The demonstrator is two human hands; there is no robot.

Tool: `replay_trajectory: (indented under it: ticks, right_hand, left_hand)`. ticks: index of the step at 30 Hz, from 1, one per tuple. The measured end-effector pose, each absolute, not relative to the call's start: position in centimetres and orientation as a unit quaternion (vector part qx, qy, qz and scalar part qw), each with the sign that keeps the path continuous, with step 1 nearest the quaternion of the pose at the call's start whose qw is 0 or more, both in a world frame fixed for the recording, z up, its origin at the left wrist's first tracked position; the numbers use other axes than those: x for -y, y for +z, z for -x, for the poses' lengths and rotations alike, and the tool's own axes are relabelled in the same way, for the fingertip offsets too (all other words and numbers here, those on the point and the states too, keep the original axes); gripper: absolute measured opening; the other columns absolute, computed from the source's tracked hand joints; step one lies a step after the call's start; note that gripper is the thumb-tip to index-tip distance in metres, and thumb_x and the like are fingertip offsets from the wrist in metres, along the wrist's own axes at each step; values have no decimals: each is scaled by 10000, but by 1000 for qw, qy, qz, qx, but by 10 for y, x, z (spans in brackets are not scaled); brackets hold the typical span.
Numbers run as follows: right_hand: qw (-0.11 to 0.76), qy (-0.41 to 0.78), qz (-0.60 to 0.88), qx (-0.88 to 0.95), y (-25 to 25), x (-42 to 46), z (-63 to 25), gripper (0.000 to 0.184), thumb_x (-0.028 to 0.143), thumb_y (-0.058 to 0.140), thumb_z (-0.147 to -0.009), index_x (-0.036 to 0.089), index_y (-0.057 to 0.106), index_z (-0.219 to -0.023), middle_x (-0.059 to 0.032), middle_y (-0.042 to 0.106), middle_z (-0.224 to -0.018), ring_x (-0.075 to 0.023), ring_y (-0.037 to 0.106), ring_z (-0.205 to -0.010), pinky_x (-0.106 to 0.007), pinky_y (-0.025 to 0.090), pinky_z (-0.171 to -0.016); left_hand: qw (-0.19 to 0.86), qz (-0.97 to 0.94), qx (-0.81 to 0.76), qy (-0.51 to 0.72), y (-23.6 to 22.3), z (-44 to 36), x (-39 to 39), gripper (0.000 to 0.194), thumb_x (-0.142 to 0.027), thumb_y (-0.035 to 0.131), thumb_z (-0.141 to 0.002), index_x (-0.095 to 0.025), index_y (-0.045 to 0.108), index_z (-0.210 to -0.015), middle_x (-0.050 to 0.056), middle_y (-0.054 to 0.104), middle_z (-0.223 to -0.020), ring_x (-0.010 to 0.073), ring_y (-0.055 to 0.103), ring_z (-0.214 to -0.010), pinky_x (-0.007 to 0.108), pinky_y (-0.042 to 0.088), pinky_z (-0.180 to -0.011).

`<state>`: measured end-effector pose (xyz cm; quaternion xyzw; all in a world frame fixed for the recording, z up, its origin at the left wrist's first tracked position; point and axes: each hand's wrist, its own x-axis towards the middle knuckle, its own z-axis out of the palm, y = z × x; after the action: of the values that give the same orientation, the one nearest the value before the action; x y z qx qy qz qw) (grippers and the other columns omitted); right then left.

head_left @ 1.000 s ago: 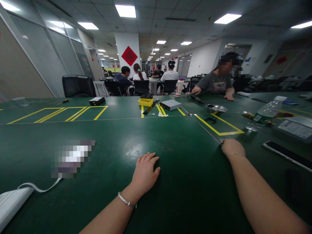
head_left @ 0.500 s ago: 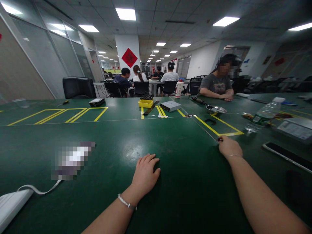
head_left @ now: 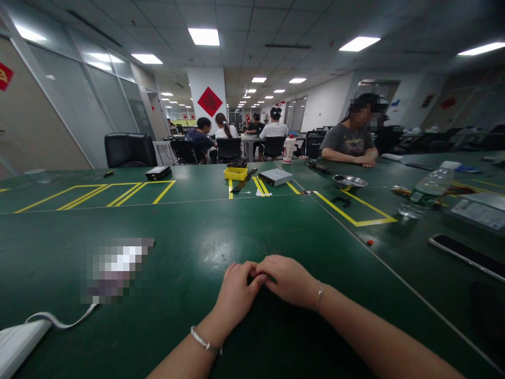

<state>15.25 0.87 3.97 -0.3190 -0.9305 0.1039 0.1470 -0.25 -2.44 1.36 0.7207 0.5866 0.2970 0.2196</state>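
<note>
My left hand (head_left: pixel 235 290) rests on the green table (head_left: pixel 165 337) with its fingers bent inward and its thumb against my right fingertips. My right hand (head_left: pixel 291 280) reaches in from the right, its fingers curled down and pressed together. Both hands touch at the fingertips. Whatever may lie between them is hidden. To the right, apart from both hands, a small orange-red piece (head_left: pixel 370 242) lies on the table near a seam.
A phone (head_left: pixel 469 258) and a tilted-looking water bottle (head_left: pixel 428 190) are on the right. Farther back are a yellow bin (head_left: pixel 235 173), a grey box (head_left: pixel 275 177) and a metal bowl (head_left: pixel 350 181). A blurred-out object (head_left: pixel 120 268) lies left. A person (head_left: pixel 351 139) sits across.
My right hand has moved left and inward from the tape corner to meet my left hand. The orange-red piece now shows near where it was. My left fingers have bent inward.
</note>
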Motion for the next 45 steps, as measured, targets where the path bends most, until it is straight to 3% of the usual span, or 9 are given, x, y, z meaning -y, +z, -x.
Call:
replay_trajectory:
  ticks: [3,5,9,11,17,21,27,37,45]
  right_hand:
    - [148,131,289,937,42,-9,-154,206,195,503,-754,201,577,-947,-31,605,-867,-142,535,-801,-260,410,-729]
    - [156,147,313,925,45,-22,-169,325,236,533,-742,220,535,-1067,-24,607,-933,-136,544,-813,-257,424,-739]
    - [172,5,560,811,48,-62,-234,341,272,464,-774,195,529,-1100,-90,578,-1021,-206,539,-922,-348,419,-809]
    - [139,-57,699,699,44,-78,-277,355,290,424,-785,142,541,-1086,-157,546,-1048,-267,537,-939,-394,425,-782]
    - [94,30,876,472,23,-96,-363,611,508,363,-761,81,444,-1190,-272,468,-1120,-386,513,-972,-463,444,-697]
    - [81,44,887,454,15,-98,-370,576,481,330,-776,85,466,-1171,-270,452,-1152,-385,489,-1015,-468,432,-741]
    - [76,21,876,475,14,-99,-370,402,238,325,-785,69,529,-1088,-232,507,-1113,-349,512,-994,-428,440,-732]
    - [116,20,814,568,28,-100,-320,292,378,375,-800,176,582,-848,-108,633,-826,-209,592,-712,-309,414,-606]
    - [239,137,640,717,33,-73,-229,218,334,390,-813,175,535,-850,-30,610,-718,-137,550,-615,-245,378,-559]
  left_hand:
    - [243,-714,-575,317,12,3,24,124,-291,472,-775,-218,572,-782,-1,620,-754,163,559,-748,278,409,-693]
    - [268,-695,-576,337,12,4,24,133,-293,464,-780,-224,562,-836,-4,623,-782,155,565,-747,260,406,-663]
    - [299,-658,-585,369,14,4,24,159,-317,447,-787,-224,542,-874,-13,614,-777,145,565,-716,258,402,-643]
    - [307,-647,-586,379,15,4,24,150,-322,441,-786,-220,532,-848,-21,599,-745,139,556,-686,254,397,-623]
    - [339,-633,-572,397,15,5,23,150,-341,448,-779,-208,514,-799,-33,562,-682,124,526,-640,237,386,-593]
    - [354,-629,-567,397,12,6,21,182,-375,444,-779,-202,504,-779,-42,546,-622,118,501,-583,234,370,-564]
    - [350,-624,-575,398,12,5,21,205,-368,479,-755,-201,514,-869,-43,531,-619,126,503,-588,239,370,-571]
    - [361,-628,-583,369,17,5,23,205,-353,485,-744,-197,580,-839,-20,573,-673,136,519,-622,240,371,-573]
    - [357,-637,-574,370,15,4,22,241,-400,437,-775,-202,575,-791,-25,594,-654,131,524,-603,236,363,-559]
